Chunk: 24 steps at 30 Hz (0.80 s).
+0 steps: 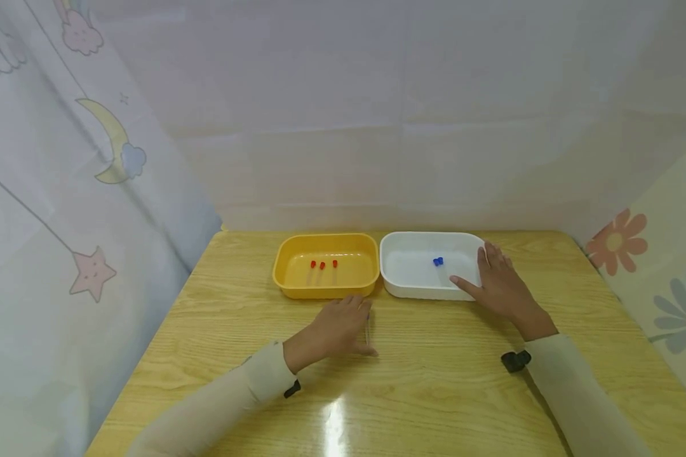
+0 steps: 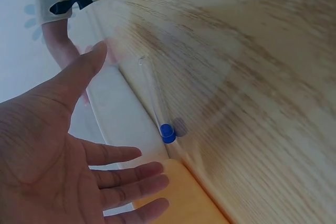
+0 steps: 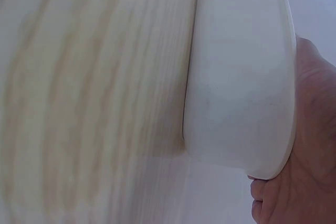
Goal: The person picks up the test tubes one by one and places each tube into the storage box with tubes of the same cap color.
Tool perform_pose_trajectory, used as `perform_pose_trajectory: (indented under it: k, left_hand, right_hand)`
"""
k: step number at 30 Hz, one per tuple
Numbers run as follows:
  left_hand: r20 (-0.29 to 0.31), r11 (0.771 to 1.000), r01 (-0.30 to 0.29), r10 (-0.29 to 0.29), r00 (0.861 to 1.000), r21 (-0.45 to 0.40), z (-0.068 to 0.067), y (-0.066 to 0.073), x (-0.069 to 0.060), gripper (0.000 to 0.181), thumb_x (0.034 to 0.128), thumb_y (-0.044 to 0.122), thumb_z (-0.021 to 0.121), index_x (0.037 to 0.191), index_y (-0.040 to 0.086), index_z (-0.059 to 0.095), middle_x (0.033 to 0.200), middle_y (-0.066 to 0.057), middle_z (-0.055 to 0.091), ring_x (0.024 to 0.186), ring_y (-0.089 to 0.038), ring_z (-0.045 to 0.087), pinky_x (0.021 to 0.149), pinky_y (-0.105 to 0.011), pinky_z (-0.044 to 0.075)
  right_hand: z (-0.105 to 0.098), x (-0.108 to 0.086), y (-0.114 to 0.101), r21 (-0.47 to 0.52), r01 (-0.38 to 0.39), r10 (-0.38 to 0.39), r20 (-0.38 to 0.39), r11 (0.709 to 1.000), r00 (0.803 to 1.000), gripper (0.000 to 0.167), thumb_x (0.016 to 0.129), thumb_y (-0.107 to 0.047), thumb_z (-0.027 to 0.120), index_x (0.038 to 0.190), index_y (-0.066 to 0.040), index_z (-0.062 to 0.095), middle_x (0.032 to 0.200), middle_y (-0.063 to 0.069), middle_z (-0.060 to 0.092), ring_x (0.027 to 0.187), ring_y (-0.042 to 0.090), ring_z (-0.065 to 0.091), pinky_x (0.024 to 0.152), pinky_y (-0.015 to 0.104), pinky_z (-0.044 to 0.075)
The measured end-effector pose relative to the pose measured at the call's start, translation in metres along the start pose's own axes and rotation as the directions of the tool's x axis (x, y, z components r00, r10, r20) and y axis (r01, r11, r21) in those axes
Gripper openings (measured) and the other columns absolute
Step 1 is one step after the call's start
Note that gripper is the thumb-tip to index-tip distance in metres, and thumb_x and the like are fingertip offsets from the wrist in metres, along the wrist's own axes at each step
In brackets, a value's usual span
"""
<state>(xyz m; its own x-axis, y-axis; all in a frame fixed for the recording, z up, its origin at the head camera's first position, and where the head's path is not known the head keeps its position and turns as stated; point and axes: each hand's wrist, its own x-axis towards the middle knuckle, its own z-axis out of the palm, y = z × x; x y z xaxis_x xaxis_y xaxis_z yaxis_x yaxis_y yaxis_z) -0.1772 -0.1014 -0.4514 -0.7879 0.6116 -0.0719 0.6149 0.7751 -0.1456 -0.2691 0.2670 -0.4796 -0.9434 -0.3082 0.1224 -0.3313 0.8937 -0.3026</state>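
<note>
A clear tube with a blue cap [image 2: 167, 133] lies on the table, its capped end towards the two trays. Beside this tube [image 1: 368, 333], my left hand [image 1: 338, 327] hovers with fingers and thumb spread, apart from it in the left wrist view. My right hand [image 1: 500, 285] rests at the right end of the white tray [image 1: 423, 293], thumb stretched over the rim and fingers extended along the outer side. Inside that tray are two blue caps [image 1: 437, 261], their tubes barely visible. Three red-capped tubes [image 1: 322, 266] lie in the yellow tray [image 1: 326, 293].
The trays stand side by side at the back of the wooden table [image 1: 434, 381]. Behind them hangs a pale curtain [image 1: 331, 165], with printed cloth at both sides. Light glares off the table near its front.
</note>
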Motion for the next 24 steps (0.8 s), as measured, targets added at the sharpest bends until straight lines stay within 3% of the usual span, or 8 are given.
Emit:
perform_pose_trajectory:
  k: [6, 14, 24]
  left_hand:
    - [0.005, 1.0, 0.013, -0.013, 1.0, -0.019, 0.0043, -0.0024, 0.0003, 0.098, 0.0787, 0.08, 0.064, 0.142, 0.006, 0.051, 0.121, -0.004, 0.054, 0.108, -0.018, 0.054, 0.083, -0.031, 0.052]
    - [0.043, 0.999, 0.037, -0.036, 0.998, -0.01, -0.0012, -0.0006, 0.0002, 0.091, 0.0762, 0.077, 0.07, 0.134, 0.008, 0.057, 0.11, -0.003, 0.053, 0.1, -0.016, 0.055, 0.074, -0.031, 0.051]
    - [0.07, 0.999, 0.048, -0.047, 0.996, -0.013, 0.0063, 0.0021, 0.0035, 0.086, 0.0769, 0.075, 0.072, 0.131, 0.01, 0.059, 0.107, -0.002, 0.052, 0.101, -0.017, 0.055, 0.076, -0.033, 0.05]
  right_hand:
    - [-0.0019, -0.0007, -0.0017, -0.002, 0.0, 0.0, 0.016, 1.0, 1.0, 0.109, 0.099, -0.068, 0.046, 0.155, 0.017, 0.005, 0.164, 0.033, -0.006, 0.151, 0.051, -0.001, 0.12, 0.064, 0.001]
    - [-0.0008, 0.0002, 0.0001, -0.001, -0.001, 0.001, 0.019, 1.0, 1.0, 0.109, 0.099, -0.068, 0.046, 0.155, 0.017, 0.005, 0.164, 0.033, -0.008, 0.152, 0.049, -0.004, 0.12, 0.063, 0.0]
    - [-0.0012, 0.0002, -0.0007, -0.005, -0.006, 0.006, 0.014, 1.0, 1.0, 0.11, 0.098, -0.068, 0.047, 0.154, 0.018, 0.007, 0.163, 0.035, -0.004, 0.151, 0.05, -0.002, 0.12, 0.064, 0.001]
